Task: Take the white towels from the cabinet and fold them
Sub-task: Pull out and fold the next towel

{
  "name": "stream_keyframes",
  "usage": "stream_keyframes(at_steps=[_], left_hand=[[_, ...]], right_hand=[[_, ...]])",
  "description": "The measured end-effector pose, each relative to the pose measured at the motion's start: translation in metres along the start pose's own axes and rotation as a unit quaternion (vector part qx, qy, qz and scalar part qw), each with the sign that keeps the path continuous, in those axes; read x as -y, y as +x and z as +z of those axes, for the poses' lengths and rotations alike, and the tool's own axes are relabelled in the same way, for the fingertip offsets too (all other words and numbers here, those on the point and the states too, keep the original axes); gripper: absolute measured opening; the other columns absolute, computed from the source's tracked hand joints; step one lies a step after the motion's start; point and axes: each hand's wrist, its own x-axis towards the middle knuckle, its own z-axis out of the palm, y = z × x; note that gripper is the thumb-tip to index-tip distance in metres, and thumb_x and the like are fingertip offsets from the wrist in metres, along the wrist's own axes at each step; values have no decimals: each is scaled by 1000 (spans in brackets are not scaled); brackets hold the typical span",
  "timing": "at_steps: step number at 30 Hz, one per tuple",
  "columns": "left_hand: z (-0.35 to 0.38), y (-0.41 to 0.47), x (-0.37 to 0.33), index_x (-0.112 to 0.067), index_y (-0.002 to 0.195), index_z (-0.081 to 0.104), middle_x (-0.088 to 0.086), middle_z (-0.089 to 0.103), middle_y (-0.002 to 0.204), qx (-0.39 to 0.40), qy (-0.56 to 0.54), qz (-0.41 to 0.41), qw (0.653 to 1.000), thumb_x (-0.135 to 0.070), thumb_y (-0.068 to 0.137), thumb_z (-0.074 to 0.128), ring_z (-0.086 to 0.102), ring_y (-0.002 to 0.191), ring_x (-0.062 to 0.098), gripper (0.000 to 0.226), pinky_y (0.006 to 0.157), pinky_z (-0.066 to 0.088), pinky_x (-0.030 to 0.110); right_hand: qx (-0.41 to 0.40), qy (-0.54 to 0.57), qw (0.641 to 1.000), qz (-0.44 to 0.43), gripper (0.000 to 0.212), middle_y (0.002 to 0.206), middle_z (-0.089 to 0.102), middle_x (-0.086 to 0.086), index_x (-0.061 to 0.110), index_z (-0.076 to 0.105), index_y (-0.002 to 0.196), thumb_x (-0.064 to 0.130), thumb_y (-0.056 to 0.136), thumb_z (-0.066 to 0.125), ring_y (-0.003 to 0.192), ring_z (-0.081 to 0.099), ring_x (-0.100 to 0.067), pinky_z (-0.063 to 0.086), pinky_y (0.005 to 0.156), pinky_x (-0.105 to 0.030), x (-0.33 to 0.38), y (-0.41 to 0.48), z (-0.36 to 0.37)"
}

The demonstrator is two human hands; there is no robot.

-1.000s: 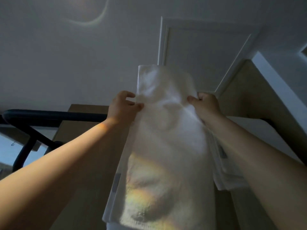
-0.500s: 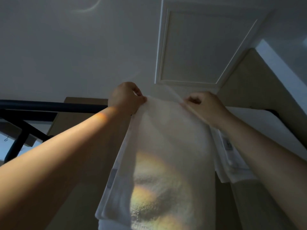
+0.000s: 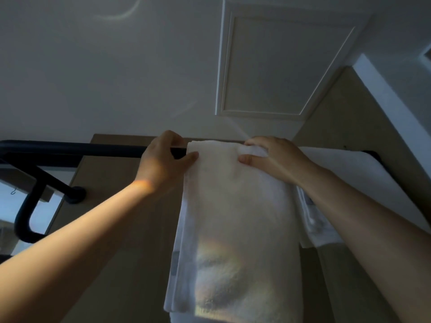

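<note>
One towel: the white towel [image 3: 233, 206] hangs straight down, its top edge level with the black rail [image 3: 81, 149], in front of the wooden panel [image 3: 121, 229].
Left hand [image 3: 163, 159]: your thumb lies on the towel's top left corner, fingers curled behind, pinching the cloth.
Right hand [image 3: 272, 159]: your thumb and curled fingers pinch a bunched fold at the top right corner.
Right side: a second white towel [image 3: 313, 220] hangs just beyond your right forearm.

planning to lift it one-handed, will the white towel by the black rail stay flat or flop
Likely floppy: the white towel hangs limp in folded layers. The left hand and right hand each pinch a top corner, so a single grip would probably let one side sag.
</note>
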Motion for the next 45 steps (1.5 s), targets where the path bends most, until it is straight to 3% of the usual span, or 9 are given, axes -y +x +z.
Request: stream_keyframes(at_steps=[3,8,14,18,21,27,31,38,45], left_hand=[[-4,-26,0,-21,117,51,-5,53,109,21,-20,-15,999,-38,81,74,54,89,11,46,64,40,19],[2,-49,-8,-24,123,44,-13,60,82,68,-85,-45,993,-27,86,70,59,63,-2,46,44,41,9],[0,-43,-18,-28,123,42,-4,68,88,44,-101,-36,993,-21,86,67,62,72,4,45,46,44,11],[-2,-45,-19,-28,121,43,-1,70,87,37,-100,-36,994,-21,85,67,65,74,11,43,61,54,28],[-1,-45,-19,-27,121,44,-5,68,84,36,-106,-34,993,-20,86,67,63,71,5,43,50,48,14],[-3,-47,-18,-28,119,47,2,70,84,31,-109,-34,993,-21,85,68,65,73,12,40,60,53,30],[-3,-46,-15,-26,113,49,2,69,83,18,-115,-28,993,-23,85,69,64,69,11,35,53,49,24],[15,-5,-26,-18,113,48,1,49,62,-26,-104,8,994,-23,86,67,45,53,11,33,46,37,21],[34,25,-25,-18,119,46,2,60,97,-62,-41,-30,997,-35,88,66,59,94,27,41,78,48,36]], right_hand=[[-5,3,1000,10,51,129,63,0,27,63,125,57,84,64,121,56,-22,42,102,-36,2,-1,0],[4,7,1000,13,55,134,61,0,26,61,128,60,85,61,124,54,-22,40,104,-35,2,-1,-2],[-61,-77,995,27,60,137,53,-10,20,51,139,57,92,50,127,48,-30,38,105,-41,12,-25,-4],[-78,-36,996,39,61,143,44,-2,25,43,144,55,92,53,130,43,-24,38,101,-35,34,-71,-8],[-70,-7,990,125,64,145,39,-2,26,32,146,57,93,49,125,47,-23,37,87,-29,41,-101,-5],[-65,157,963,211,57,121,58,-3,23,33,142,44,94,57,88,55,-11,39,63,-20,29,-102,-3],[-127,237,935,230,45,88,59,10,24,46,125,31,87,71,70,52,3,33,47,-9,19,-93,-11],[-229,210,932,187,32,80,58,9,19,57,109,25,83,74,72,56,-10,37,60,-19,4,-44,-11],[-227,108,944,215,23,111,67,-8,14,65,102,29,84,72,107,60,-27,40,77,-26,-3,1,-3]])
